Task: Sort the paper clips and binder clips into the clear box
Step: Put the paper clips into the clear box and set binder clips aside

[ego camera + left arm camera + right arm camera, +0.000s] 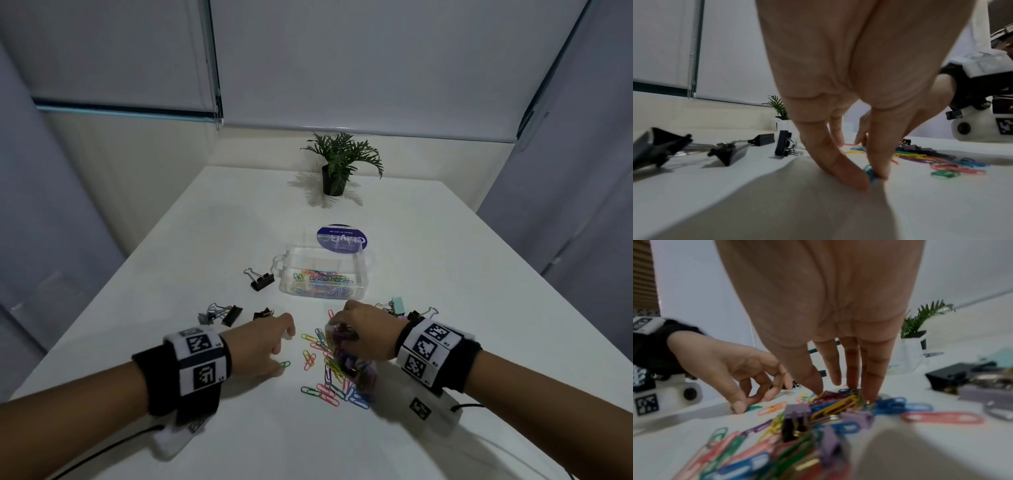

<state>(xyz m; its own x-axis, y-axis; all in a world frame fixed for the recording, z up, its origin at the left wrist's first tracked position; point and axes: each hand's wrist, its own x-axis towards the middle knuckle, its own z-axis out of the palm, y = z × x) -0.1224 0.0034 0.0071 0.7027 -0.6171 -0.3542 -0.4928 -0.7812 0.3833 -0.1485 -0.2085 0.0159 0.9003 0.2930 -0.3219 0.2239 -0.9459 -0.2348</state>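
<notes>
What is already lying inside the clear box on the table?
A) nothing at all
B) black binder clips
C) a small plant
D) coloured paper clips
D: the head view shows a heap of coloured paper clips inside the clear box, while the black binder clips lie outside it on the table.

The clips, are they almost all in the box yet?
Not yet. The clear box already holds many colourful paper clips. The left hand pinches a green paper clip; the right hand digs into the mixed pile. Every black binder clip in view sits outside on the table.
</notes>
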